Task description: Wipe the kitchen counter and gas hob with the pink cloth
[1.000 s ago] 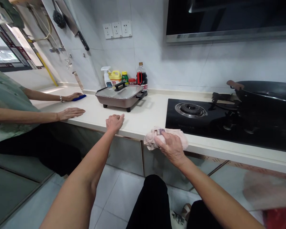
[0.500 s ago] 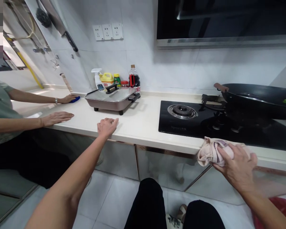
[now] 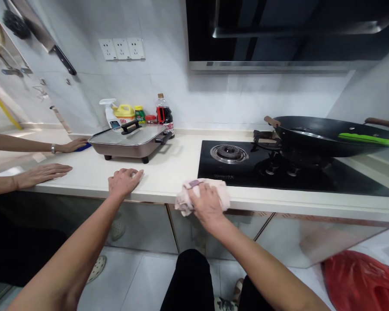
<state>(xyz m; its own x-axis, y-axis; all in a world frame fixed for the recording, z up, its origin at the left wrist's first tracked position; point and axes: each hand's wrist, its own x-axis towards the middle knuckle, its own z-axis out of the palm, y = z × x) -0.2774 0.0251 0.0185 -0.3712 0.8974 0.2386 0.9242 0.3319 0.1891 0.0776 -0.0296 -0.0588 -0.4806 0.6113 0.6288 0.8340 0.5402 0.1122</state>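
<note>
My right hand [image 3: 209, 205] is closed on a crumpled pale pink cloth [image 3: 221, 190]. The cloth lies along the front edge of the white countertop [image 3: 171, 172], just before the near left corner of the black gas stove [image 3: 246, 170]. On the counter to the left rests my left hand [image 3: 123, 180], holding nothing, its fingers loosely bent and the thumb apart. Behind that hand stands a brown rectangular electric pan [image 3: 126, 149] with a glass lid. A black wok [image 3: 314, 140] sits on the stove's right burner, with a bright green utensil [image 3: 366, 138] in it.
At the left, another person's hands [image 3: 43, 174] rest on the counter, one on a blue cloth [image 3: 83, 147]. Behind the pan stand a spray bottle [image 3: 110, 113], a yellow jug [image 3: 125, 111] and a dark sauce bottle [image 3: 164, 114]. A red bag [image 3: 363, 280] is low at the right.
My right hand has slid the cloth leftward along the counter's front edge, from before the stove's middle to its left corner. My left hand stays on the counter; the view has turned right.
</note>
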